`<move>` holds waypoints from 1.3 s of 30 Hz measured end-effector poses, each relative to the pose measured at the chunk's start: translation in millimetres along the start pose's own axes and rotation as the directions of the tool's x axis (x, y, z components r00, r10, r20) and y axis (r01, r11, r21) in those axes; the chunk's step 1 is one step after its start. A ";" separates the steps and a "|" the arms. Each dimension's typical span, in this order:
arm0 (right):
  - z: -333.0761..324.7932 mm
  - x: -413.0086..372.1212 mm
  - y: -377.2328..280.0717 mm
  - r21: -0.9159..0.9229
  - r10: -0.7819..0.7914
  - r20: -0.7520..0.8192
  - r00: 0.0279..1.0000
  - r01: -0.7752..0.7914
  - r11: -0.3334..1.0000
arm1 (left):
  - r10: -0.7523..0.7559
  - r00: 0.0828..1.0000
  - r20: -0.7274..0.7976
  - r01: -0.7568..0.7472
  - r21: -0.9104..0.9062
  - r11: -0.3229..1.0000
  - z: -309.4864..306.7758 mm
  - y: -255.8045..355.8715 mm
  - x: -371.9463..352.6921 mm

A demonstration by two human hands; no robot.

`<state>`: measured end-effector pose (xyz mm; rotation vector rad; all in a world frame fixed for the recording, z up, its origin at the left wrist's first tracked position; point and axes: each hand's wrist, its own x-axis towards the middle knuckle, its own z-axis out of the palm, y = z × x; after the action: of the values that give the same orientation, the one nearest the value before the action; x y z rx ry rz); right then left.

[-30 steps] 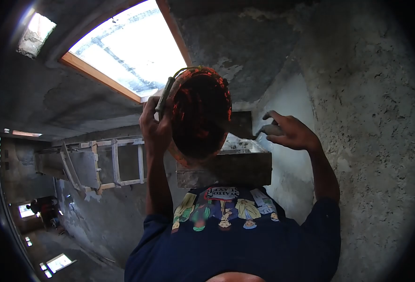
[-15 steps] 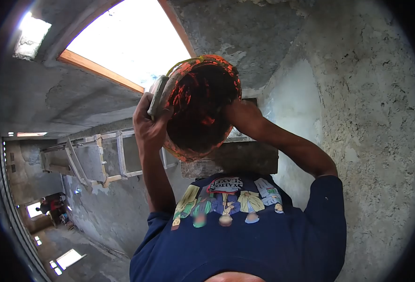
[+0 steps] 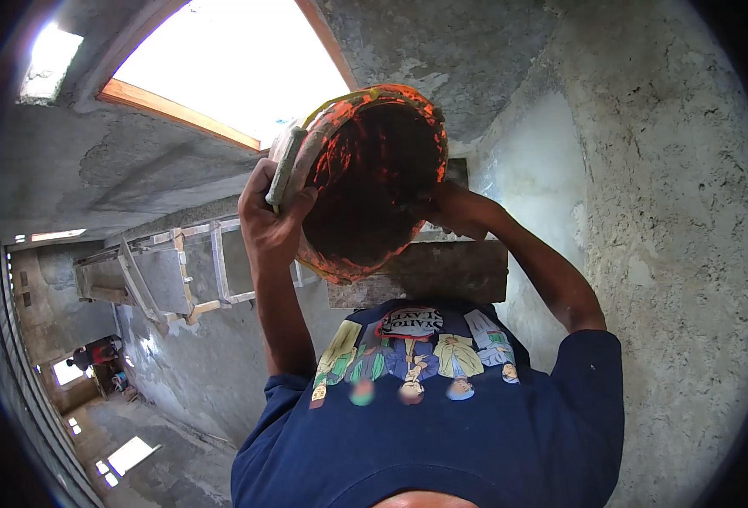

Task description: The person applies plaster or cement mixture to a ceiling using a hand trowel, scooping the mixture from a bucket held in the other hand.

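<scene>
A round orange bucket (image 3: 431, 110), crusted with grey mortar, is tilted so that its dark mouth faces me. My left hand (image 3: 274, 207) is closed on the bucket's left side, its thumb over the rim. A flat grey, mortar-coated slab-like piece (image 3: 286, 168) stands between the thumb and fingers of that hand, against the bucket. At the right edge of the mouth is my right hand (image 3: 457, 210), curled, with its fingertips lost in the dark interior. What those fingers hold, if anything, is hidden.
Below the bucket lies a worn wooden plank (image 3: 416, 275). A rough plastered wall (image 3: 670, 254) rises close on my right. Wooden scaffolding (image 3: 184, 271) runs along the left, and a wood-framed opening (image 3: 179, 110) is above it. Far off at left is another person (image 3: 99, 351).
The bucket has shifted slightly up and right, its mouth turning a little. My right hand has drawn partly out of the interior to the right edge. My left hand keeps its grip.
</scene>
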<state>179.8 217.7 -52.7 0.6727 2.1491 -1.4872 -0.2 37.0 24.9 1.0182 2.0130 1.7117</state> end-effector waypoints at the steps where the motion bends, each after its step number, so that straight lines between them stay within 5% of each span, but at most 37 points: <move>1: 1.0 0.5 2.2 0.005 0.002 0.001 1.000 -0.002 1.000 | -0.004 1.000 0.005 0.003 0.001 1.000 0.4 1.4 -0.6; 7: 22.0 32.7 42.4 0.046 -0.205 0.017 0.979 0.204 0.978 | 0.043 0.998 0.045 -0.041 -0.048 0.998 -3.4 -1.8 -2.0; 9: 38.4 36.9 53.1 0.075 -0.461 -0.125 0.878 0.472 0.878 | 0.043 0.999 0.024 -0.041 -0.089 0.995 -2.7 -1.9 -5.1; 10: 40.4 27.3 43.5 0.078 -0.461 -0.126 0.878 0.472 0.878 | 0.042 0.999 0.026 -0.039 -0.088 0.995 -2.8 -2.0 -5.6; 12: 44.7 5.7 20.2 0.267 -0.220 -0.077 0.973 0.232 0.935 | 0.033 0.999 0.017 -0.031 -0.124 0.992 -4.0 -2.9 -6.1; 19: 65.9 9.4 11.5 0.467 -0.173 -0.057 0.983 0.180 0.866 | -0.031 0.999 -0.018 0.027 -0.220 0.975 -9.2 -11.6 -8.6; 21: 76.1 22.2 14.1 0.636 -0.292 -0.049 0.955 0.255 0.728 | -0.014 1.000 -0.023 0.008 -0.257 0.967 -9.0 -11.0 -10.4; 25: 88.1 24.4 10.0 0.709 -0.354 -0.017 0.935 0.261 0.655 | -0.002 1.000 -0.006 0.000 -0.280 0.960 -20.5 -20.2 -12.7; 28: 105.5 34.5 10.1 0.671 -0.361 -0.198 0.911 0.395 0.628 | -0.018 0.997 -0.070 -0.008 -0.359 0.933 -16.5 -16.6 -12.4; 30: 106.5 43.5 7.7 0.469 -0.481 -0.423 0.768 0.640 0.609 | -0.032 0.994 -0.107 -0.014 -0.405 0.914 -18.3 -17.2 -10.2; 31: 97.5 37.3 -0.2 0.465 -0.485 -0.421 0.766 0.642 0.610 | -0.029 0.993 -0.111 -0.019 -0.406 0.914 -20.6 -22.2 -8.3; 33: 78.4 19.0 -17.6 0.711 -0.318 -0.173 0.932 0.341 0.614 | -0.011 0.980 -0.198 -0.083 -0.458 0.885 -25.7 -35.5 -5.4; 36: 67.8 9.0 -33.3 0.850 -0.216 -0.072 0.974 0.173 0.497 | -0.061 0.976 -0.208 -0.062 -0.536 0.842 -22.4 -26.9 -2.6; 39: 79.3 12.8 -43.7 0.736 -0.182 -0.295 0.938 0.345 0.583 | -0.135 0.974 -0.184 -0.010 -0.627 0.779 -29.4 -44.0 -3.4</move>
<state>149.2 131.5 -54.4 0.8030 1.6774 -2.6893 -30.5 11.7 -10.5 0.5372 1.3642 2.3023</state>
